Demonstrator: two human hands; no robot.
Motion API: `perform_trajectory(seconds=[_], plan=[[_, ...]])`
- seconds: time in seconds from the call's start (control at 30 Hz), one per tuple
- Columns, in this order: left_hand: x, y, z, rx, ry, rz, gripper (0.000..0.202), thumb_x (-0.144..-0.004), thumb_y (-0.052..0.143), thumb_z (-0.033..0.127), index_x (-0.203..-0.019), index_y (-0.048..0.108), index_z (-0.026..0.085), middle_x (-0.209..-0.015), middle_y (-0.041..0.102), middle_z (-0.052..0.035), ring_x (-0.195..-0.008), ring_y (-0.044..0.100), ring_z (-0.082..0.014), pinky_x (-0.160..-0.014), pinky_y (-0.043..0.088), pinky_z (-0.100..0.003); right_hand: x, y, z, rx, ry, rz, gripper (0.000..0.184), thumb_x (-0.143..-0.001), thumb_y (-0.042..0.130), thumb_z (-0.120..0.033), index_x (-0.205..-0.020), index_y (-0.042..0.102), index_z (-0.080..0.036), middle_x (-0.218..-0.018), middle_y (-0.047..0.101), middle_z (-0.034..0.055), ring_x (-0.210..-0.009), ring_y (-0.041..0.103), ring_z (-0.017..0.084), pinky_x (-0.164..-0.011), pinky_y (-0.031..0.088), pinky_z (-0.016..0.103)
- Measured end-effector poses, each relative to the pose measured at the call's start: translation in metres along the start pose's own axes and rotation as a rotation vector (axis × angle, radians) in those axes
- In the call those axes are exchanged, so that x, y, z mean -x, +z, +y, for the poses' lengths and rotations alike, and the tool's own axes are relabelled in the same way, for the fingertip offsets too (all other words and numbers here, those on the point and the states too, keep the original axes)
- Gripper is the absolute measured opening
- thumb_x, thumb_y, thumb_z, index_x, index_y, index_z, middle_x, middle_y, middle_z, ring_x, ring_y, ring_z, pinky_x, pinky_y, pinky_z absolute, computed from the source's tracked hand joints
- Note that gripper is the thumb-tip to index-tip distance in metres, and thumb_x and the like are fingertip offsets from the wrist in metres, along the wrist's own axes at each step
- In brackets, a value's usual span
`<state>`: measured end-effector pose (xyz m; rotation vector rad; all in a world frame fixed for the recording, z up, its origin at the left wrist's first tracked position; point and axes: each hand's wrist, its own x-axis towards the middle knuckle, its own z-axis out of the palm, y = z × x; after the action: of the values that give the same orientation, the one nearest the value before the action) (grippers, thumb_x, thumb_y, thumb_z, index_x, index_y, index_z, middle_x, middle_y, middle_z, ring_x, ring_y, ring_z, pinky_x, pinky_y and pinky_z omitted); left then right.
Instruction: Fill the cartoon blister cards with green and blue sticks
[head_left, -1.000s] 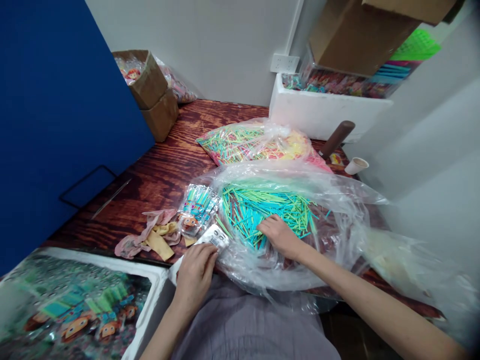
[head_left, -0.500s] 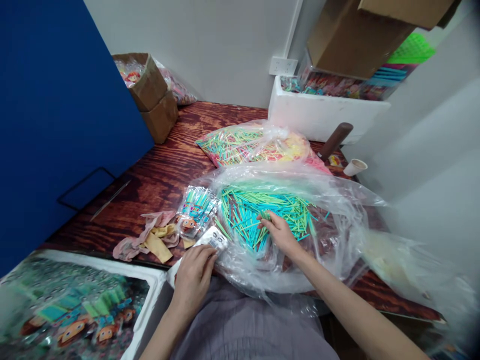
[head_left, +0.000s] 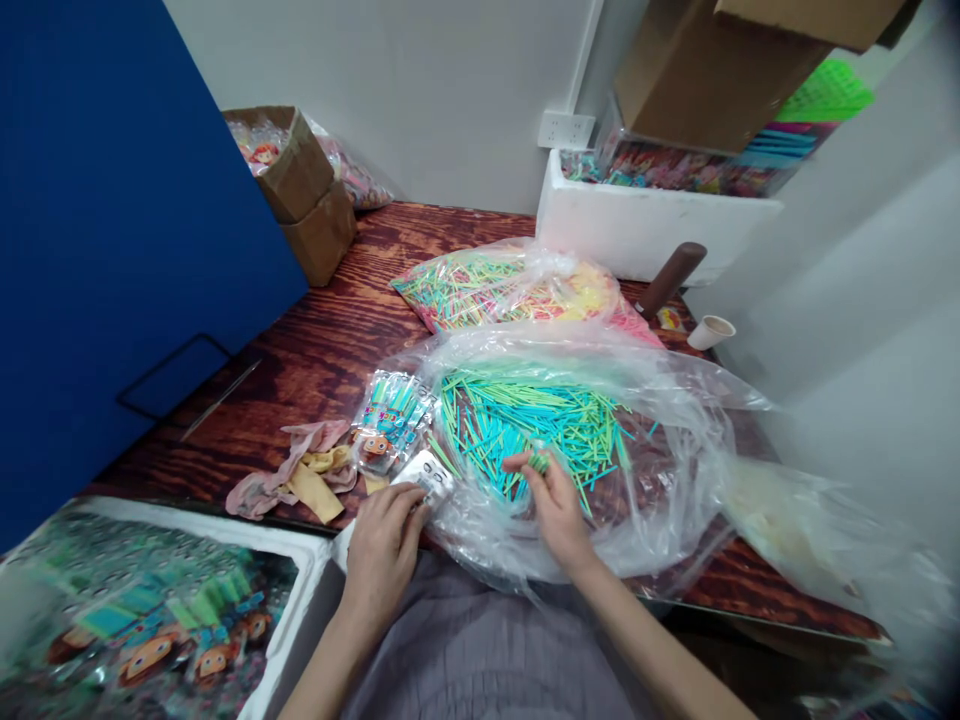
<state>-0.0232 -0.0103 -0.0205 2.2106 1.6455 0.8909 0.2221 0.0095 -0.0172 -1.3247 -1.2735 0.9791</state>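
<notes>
My right hand [head_left: 556, 505] pinches a few short green sticks [head_left: 538, 462] above the near side of an open clear plastic bag [head_left: 675, 480]. Inside that bag lies a loose heap of thin green and blue sticks [head_left: 555, 410]. At the table's front edge, my left hand [head_left: 386, 540] has its fingers curled over a white printed packet [head_left: 429, 474] with dark round marks; part of the packet is hidden beneath the hand. Just beyond it lies a pile of clear cartoon packets [head_left: 394, 420] with green and blue sticks showing inside.
Crumpled pink and yellow gloves [head_left: 315, 475] lie left of the packets. A white foam box [head_left: 300, 570] at lower left holds filled packets. Behind is a second bag of mixed sticks [head_left: 480, 290]; a brown tube [head_left: 671, 277] and paper cup [head_left: 710, 332] stand at right.
My right hand has drawn back toward me from the stick heap, with green sticks between its fingers. My left hand stays at the white packet, shifted only slightly.
</notes>
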Motion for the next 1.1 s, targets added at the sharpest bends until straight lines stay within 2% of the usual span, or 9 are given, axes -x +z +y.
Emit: perform_trajectory(seconds=[0.13,0.3,0.43,0.53,0.63,0.77,0.87,1.0,1.1], plan=[[-0.003,0.002,-0.013,-0.163,-0.071,0.047,0.027,-0.093,0.052,0.034,-0.115,0.060,0.019,-0.115,0.063,-0.0108,-0.107,0.057,-0.0287,-0.094,0.044,-0.044,0.025,0.010,0.016,0.073,0.058,-0.073,0.022,-0.095,0.047,-0.033,-0.092,0.065,-0.021,-0.096,0.070,0.0048,-0.095,0.063,0.021,-0.088,0.044,0.032],[-0.006,0.011,-0.022,-0.306,-0.112,0.013,0.046,-0.085,0.064,0.042,-0.123,0.057,0.017,-0.107,0.061,-0.0109,-0.103,0.056,-0.0310,-0.086,0.045,-0.043,0.021,0.011,0.023,-0.001,0.062,-0.061,0.016,-0.094,0.049,-0.031,-0.092,0.062,-0.022,-0.091,0.068,0.0030,-0.091,0.063,0.020,-0.084,0.044,0.030],[-0.007,0.018,-0.028,-0.295,-0.117,0.070,0.030,-0.085,0.065,0.043,-0.099,0.064,0.017,-0.092,0.060,-0.0080,-0.092,0.056,-0.0283,-0.080,0.045,-0.040,0.021,0.011,0.025,-0.025,0.084,-0.036,0.013,-0.092,0.052,-0.030,-0.089,0.061,-0.022,-0.088,0.067,0.0019,-0.087,0.063,0.019,-0.083,0.043,0.029],[-0.007,0.019,-0.030,-0.224,-0.092,0.142,0.021,-0.089,0.060,0.037,-0.078,0.059,0.019,-0.082,0.058,-0.0055,-0.083,0.055,-0.0249,-0.076,0.044,-0.037,0.022,0.011,0.029,-0.038,0.086,-0.028,0.014,-0.091,0.053,-0.031,-0.087,0.062,-0.022,-0.086,0.068,0.0016,-0.085,0.063,0.018,-0.082,0.044,0.029],[-0.006,0.017,-0.028,-0.171,-0.049,0.174,0.023,-0.094,0.054,0.031,-0.075,0.059,0.019,-0.079,0.057,-0.0047,-0.080,0.054,-0.0228,-0.075,0.043,-0.035,0.022,0.012,0.034,-0.074,0.099,-0.021,0.014,-0.090,0.054,-0.032,-0.087,0.063,-0.021,-0.086,0.069,0.0023,-0.086,0.064,0.019,-0.083,0.046,0.030],[-0.004,0.014,-0.028,-0.166,-0.017,0.184,0.025,-0.097,0.047,0.027,-0.082,0.064,0.017,-0.081,0.058,-0.0061,-0.080,0.055,-0.0221,-0.075,0.044,-0.034,0.020,0.012,0.035,-0.130,0.105,-0.001,0.016,-0.089,0.056,-0.035,-0.088,0.064,-0.021,-0.085,0.070,0.0032,-0.085,0.065,0.019,-0.083,0.047,0.031],[-0.003,0.014,-0.031,-0.157,0.006,0.186,0.025,-0.098,0.044,0.024,-0.100,0.067,0.015,-0.090,0.062,-0.0082,-0.086,0.058,-0.0222,-0.078,0.046,-0.033,0.020,0.010,0.031,-0.151,0.100,-0.004,0.015,-0.088,0.056,-0.033,-0.089,0.065,-0.021,-0.086,0.070,0.0032,-0.086,0.064,0.019,-0.083,0.046,0.030],[0.001,0.014,-0.038,-0.190,0.050,0.189,0.033,-0.098,0.043,0.021,-0.126,0.060,0.016,-0.101,0.068,-0.0100,-0.093,0.062,-0.0235,-0.083,0.048,-0.035,0.022,0.008,0.026,-0.142,0.077,-0.035,0.014,-0.088,0.056,-0.029,-0.089,0.067,-0.022,-0.089,0.068,0.0025,-0.088,0.063,0.018,-0.084,0.044,0.030],[0.003,0.012,-0.038,-0.167,0.068,0.216,0.035,-0.098,0.045,0.020,-0.131,0.058,0.017,-0.103,0.070,-0.0097,-0.093,0.064,-0.0231,-0.084,0.048,-0.035,0.024,0.007,0.025,-0.133,0.083,-0.055,0.015,-0.089,0.055,-0.029,-0.090,0.067,-0.022,-0.090,0.068,0.0026,-0.090,0.062,0.019,-0.085,0.043,0.030]])
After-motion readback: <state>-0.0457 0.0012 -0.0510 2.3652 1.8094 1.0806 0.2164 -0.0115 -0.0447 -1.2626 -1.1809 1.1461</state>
